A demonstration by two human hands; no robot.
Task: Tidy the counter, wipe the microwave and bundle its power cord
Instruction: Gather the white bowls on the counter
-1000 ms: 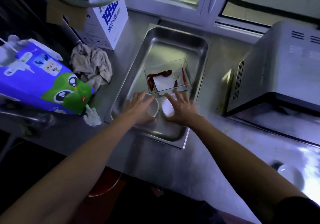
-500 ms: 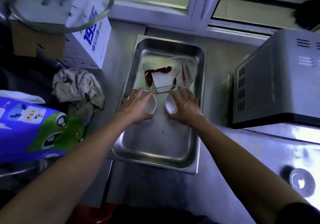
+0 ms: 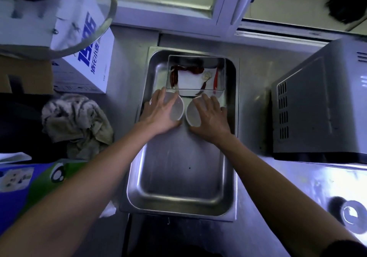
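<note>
Head view, looking down on a stainless-steel counter (image 3: 131, 78). At centre lies a deep rectangular steel tray (image 3: 178, 195), its long axis running 12 to 6 o'clock. In the tray's 12 o'clock end sits a clear rectangular container (image 3: 196, 62) holding dried red chillies (image 3: 190, 70) and a white sheet; just toward 6 o'clock of it, two small white round bowls stand side by side, nearly touching. The left hand (image 3: 158, 112) lies over the left bowl (image 3: 177, 108) with fingers spread and extended across its rim toward 12 o'clock; the right hand (image 3: 211, 115) covers the right bowl (image 3: 191, 114) likewise, fingers splayed, thumb at the bowl's 6 o'clock edge. Whether either hand grips its bowl or merely rests on it cannot be told. The microwave (image 3: 321, 106) stands at 3 o'clock of the tray, apart from it, vented side panel facing the tray; its power cord cannot be made out. At 9 o'clock a crumpled grey-beige cloth (image 3: 77, 121) lies on the counter, with a white carton printed in blue (image 3: 87, 58) at 10 o'clock and a glass lid (image 3: 95, 28) overhanging it. A blue-and-green printed package (image 3: 29, 183) occupies 8 o'clock; a small round dish (image 3: 353, 216) sits at 4 o'clock.
</note>
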